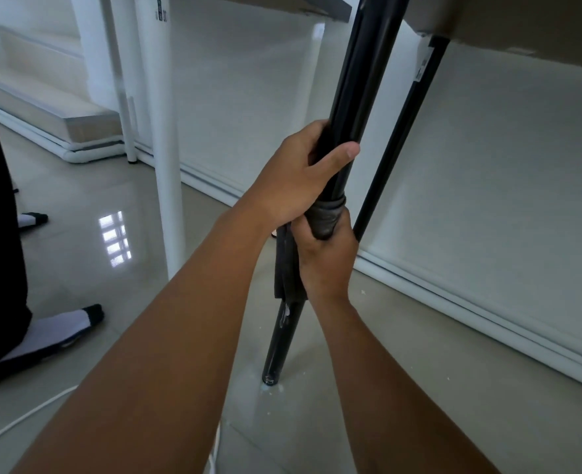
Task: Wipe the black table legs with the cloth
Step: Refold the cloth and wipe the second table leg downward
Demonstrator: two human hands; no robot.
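A glossy black table leg (358, 80) slants from the tabletop at the top down to the floor, its foot showing white specks. My left hand (303, 176) is wrapped around the leg at mid-height, thumb across the front. Just below it my right hand (323, 258) grips a dark grey cloth (325, 217) wound around the leg, with a loose end hanging down the leg's left side. A second, thinner black leg (402, 131) stands behind, near the wall.
White table legs (166, 148) stand to the left. A person's feet in white and black socks (67, 326) rest on the glossy tiled floor at the left. A white cable (19, 422) lies on the floor. The wall and white skirting (488, 313) run close behind.
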